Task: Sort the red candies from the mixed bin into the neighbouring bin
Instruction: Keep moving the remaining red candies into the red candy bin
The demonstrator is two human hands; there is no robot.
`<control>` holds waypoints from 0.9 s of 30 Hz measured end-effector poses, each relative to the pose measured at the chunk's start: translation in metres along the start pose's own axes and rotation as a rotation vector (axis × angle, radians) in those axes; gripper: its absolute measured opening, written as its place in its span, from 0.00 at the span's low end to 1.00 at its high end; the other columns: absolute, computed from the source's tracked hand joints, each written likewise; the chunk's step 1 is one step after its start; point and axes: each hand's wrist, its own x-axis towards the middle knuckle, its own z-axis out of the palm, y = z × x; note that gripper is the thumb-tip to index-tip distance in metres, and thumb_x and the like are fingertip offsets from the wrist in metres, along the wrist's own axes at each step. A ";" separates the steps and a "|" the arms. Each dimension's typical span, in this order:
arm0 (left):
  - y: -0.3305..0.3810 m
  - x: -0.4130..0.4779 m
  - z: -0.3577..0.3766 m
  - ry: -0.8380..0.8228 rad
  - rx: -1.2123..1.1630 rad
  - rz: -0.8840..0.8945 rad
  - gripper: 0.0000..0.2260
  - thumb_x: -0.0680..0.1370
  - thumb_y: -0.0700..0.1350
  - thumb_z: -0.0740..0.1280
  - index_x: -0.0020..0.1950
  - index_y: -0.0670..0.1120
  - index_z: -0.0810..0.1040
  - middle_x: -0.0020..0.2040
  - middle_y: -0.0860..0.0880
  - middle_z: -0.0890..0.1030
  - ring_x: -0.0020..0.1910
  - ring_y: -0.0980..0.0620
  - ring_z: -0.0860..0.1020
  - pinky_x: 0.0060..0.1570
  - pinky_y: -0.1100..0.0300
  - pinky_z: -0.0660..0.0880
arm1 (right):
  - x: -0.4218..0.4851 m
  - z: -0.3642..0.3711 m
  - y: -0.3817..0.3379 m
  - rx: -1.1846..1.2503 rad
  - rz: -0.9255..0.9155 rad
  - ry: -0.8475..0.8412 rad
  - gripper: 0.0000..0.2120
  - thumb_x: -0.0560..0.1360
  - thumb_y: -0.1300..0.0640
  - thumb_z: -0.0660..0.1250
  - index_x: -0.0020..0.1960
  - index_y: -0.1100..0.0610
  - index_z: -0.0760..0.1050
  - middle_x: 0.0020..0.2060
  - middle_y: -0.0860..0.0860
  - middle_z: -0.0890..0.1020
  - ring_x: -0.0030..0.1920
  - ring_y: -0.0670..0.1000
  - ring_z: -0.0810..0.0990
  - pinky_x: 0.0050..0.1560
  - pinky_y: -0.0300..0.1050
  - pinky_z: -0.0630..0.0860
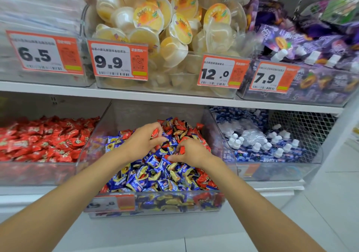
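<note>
Mixed bin [219, 135], clear rigid plastic, heaped with crinkly wrappers.
My left hand [143, 141] pinches a red candy [154, 133], my right hand [191, 152] a second red candy [182, 150]; red-filled bin [38, 172] just beside, left.

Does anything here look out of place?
Yes: red candies lie mixed among blue candies in the middle bin, while the left bin holds only red. Left hand and right hand each pinch one.

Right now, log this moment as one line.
step: picking | left hand: pinches red candy | right hand: pinches second red candy | hands: in mixed bin | red bin: at left, untouched
</note>
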 end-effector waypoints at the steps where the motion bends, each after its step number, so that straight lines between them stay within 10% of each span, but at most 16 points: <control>1: 0.002 -0.001 0.001 -0.034 0.009 0.014 0.04 0.79 0.44 0.65 0.45 0.49 0.72 0.45 0.50 0.80 0.40 0.56 0.78 0.42 0.61 0.76 | 0.001 0.001 -0.001 0.002 -0.004 -0.024 0.26 0.69 0.40 0.72 0.45 0.65 0.79 0.36 0.58 0.77 0.39 0.57 0.75 0.38 0.49 0.70; 6: -0.004 -0.006 0.004 -0.340 0.133 -0.032 0.12 0.80 0.44 0.63 0.62 0.53 0.77 0.60 0.60 0.75 0.58 0.61 0.73 0.62 0.59 0.70 | -0.009 -0.008 -0.001 0.131 -0.076 -0.115 0.09 0.71 0.54 0.73 0.45 0.53 0.74 0.47 0.46 0.74 0.48 0.49 0.73 0.50 0.47 0.71; 14: 0.000 -0.005 -0.014 -0.547 0.320 -0.077 0.07 0.81 0.43 0.61 0.50 0.51 0.78 0.53 0.58 0.75 0.44 0.62 0.74 0.34 0.76 0.69 | -0.047 -0.045 -0.004 0.559 -0.063 -0.082 0.09 0.74 0.64 0.69 0.51 0.54 0.76 0.36 0.45 0.77 0.33 0.48 0.76 0.32 0.40 0.73; 18: 0.004 -0.004 -0.013 -0.363 0.400 -0.060 0.07 0.80 0.48 0.61 0.50 0.54 0.79 0.54 0.56 0.79 0.46 0.57 0.77 0.49 0.58 0.76 | -0.055 -0.052 0.002 0.528 -0.049 0.033 0.05 0.74 0.56 0.72 0.41 0.55 0.78 0.37 0.46 0.78 0.35 0.46 0.74 0.40 0.42 0.71; 21: 0.017 0.001 0.007 -0.166 0.313 0.058 0.08 0.78 0.54 0.65 0.54 0.56 0.80 0.46 0.59 0.80 0.41 0.60 0.77 0.42 0.59 0.74 | -0.055 -0.050 0.002 0.517 -0.010 0.093 0.11 0.72 0.50 0.73 0.37 0.53 0.75 0.31 0.45 0.77 0.31 0.46 0.72 0.38 0.43 0.69; 27: 0.010 0.005 0.018 -0.338 0.506 0.007 0.15 0.74 0.56 0.69 0.60 0.55 0.79 0.52 0.56 0.77 0.47 0.56 0.73 0.44 0.59 0.70 | -0.049 -0.044 0.004 0.445 0.020 0.147 0.04 0.74 0.55 0.71 0.42 0.55 0.78 0.39 0.53 0.83 0.33 0.56 0.75 0.40 0.56 0.76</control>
